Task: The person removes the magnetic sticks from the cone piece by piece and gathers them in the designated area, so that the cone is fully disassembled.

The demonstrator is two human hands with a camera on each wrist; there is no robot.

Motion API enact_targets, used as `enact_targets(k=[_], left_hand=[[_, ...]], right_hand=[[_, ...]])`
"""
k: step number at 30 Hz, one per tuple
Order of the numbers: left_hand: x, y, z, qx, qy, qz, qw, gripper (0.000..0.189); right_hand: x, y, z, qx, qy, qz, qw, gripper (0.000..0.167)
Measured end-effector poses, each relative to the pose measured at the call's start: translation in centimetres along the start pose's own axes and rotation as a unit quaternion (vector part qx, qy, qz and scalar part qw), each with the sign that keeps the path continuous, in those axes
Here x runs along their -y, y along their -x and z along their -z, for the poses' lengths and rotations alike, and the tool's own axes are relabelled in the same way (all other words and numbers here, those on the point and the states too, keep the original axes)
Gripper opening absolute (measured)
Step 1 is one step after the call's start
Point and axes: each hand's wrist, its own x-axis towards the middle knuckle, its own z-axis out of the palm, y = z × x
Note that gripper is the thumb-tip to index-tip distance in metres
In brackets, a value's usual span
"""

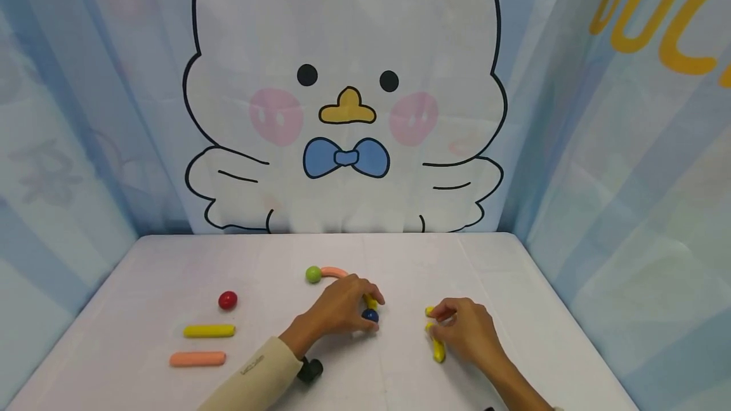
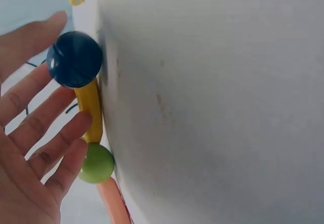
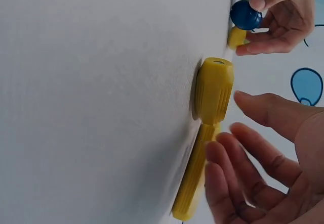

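Observation:
My left hand (image 1: pixel 342 304) pinches a shiny blue ball (image 2: pixel 75 59) between thumb and index finger, low over the table. Beside the ball is a yellow stick (image 2: pixel 91 113), partly behind the fingers. A green ball (image 1: pixel 313 274) touches a curved salmon piece (image 1: pixel 333 271), whose other end is hidden by the left hand. My right hand (image 3: pixel 268 168) has loosely bent fingers around two yellow sticks. In the right wrist view, the thicker-looking yellow stick (image 3: pixel 215 90) lies apart from the thumb; the longer yellow stick (image 3: pixel 192 178) is close to the fingertips, contact unclear.
On the left of the white table (image 1: pixel 400 373) lie a red ball (image 1: pixel 228 300), a straight yellow stick (image 1: pixel 209 331) and a straight salmon stick (image 1: pixel 197 358). A curtain (image 1: pixel 348 208) with a cartoon chick hangs behind the far edge.

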Motion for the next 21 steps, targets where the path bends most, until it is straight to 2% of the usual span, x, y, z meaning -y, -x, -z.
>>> enact_targets(k=[4, 7, 9, 15, 21], left_hand=[[0.1, 0.1, 0.4, 0.003, 0.038, 0.016, 0.9991, 0.04], [0.1, 0.1, 0.7, -0.016, 0.053, 0.007, 0.9985, 0.036], [0.2, 0.1, 0.8, -0.031, 0.047, 0.002, 0.9984, 0.032], [0.3, 0.0, 0.9, -0.057, 0.009, 0.02, 0.9981, 0.031], [0.6, -0.3, 0.6, -0.083, -0.02, 0.011, 0.9963, 0.031]], right_hand=[[0.3, -0.1, -0.3, -0.009, -0.028, 0.019, 0.9994, 0.022], [0.8, -0.2, -0.6, -0.001, -0.046, 0.024, 0.9987, 0.024], [1.3, -0.3, -1.0, 0.004, -0.05, 0.025, 0.9985, 0.023], [2.8, -0.4, -2.0, 0.024, -0.053, 0.044, 0.9973, 0.023], [3.9, -0.5, -3.1, 0.051, -0.081, 0.094, 0.9909, 0.026]])
